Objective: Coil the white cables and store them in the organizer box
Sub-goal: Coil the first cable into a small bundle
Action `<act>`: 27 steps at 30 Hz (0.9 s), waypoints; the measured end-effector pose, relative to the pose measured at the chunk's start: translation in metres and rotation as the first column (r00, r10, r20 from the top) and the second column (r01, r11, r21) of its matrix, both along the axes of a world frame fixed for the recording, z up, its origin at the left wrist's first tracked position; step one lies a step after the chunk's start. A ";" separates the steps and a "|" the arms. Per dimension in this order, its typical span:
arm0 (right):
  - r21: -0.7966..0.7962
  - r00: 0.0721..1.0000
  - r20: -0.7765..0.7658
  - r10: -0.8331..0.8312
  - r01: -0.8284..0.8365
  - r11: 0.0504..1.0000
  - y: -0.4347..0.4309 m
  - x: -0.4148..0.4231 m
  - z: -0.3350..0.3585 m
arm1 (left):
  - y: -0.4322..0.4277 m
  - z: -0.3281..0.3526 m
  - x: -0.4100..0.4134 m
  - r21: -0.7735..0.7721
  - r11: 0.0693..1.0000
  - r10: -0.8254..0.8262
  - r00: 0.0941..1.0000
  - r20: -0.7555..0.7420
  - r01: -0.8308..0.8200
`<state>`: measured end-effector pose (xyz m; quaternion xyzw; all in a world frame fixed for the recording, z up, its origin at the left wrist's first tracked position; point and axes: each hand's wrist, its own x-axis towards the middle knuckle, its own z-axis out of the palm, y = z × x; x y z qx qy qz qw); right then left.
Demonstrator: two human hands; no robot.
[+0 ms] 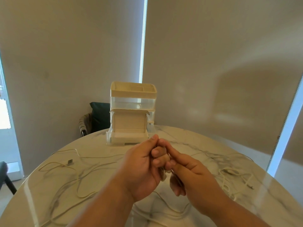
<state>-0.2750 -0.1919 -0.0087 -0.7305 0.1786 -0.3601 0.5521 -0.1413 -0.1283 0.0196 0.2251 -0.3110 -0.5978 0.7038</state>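
My left hand [141, 167] and my right hand [188, 171] meet above the middle of the round marble table [101, 145], fingers closed together around a small bundle of white cable [163, 175] that shows between the palms. Most of that bundle is hidden by my fingers. Loose white cables lie spread on the table: one cable with a USB plug [70, 162] on the left, another cable [236, 176] on the right. The organizer box [132, 102] stands at the table's far edge, its bottom drawer [129, 138] pulled open toward me.
A small white cardboard box [129, 122] with its lid up sits in the open drawer. A dark chair [98, 118] stands behind the table on the left. Roller blinds cover the windows behind. Another chair's edge [5, 176] shows at the far left.
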 end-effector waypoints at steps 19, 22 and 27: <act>-0.362 0.882 -0.452 -0.133 -0.045 0.931 -0.004 -0.002 0.002 | -0.002 0.004 0.007 0.012 0.984 0.178 0.971 -0.162 -0.178; -0.312 0.927 -0.369 -0.065 -0.057 0.948 -0.005 -0.003 -0.002 | -0.003 0.005 0.009 0.031 0.982 0.190 0.962 -0.198 -0.187; -0.228 0.984 -0.162 -0.078 0.039 0.973 0.001 0.003 -0.017 | -0.006 0.003 0.012 0.048 0.974 0.224 0.941 -0.253 -0.219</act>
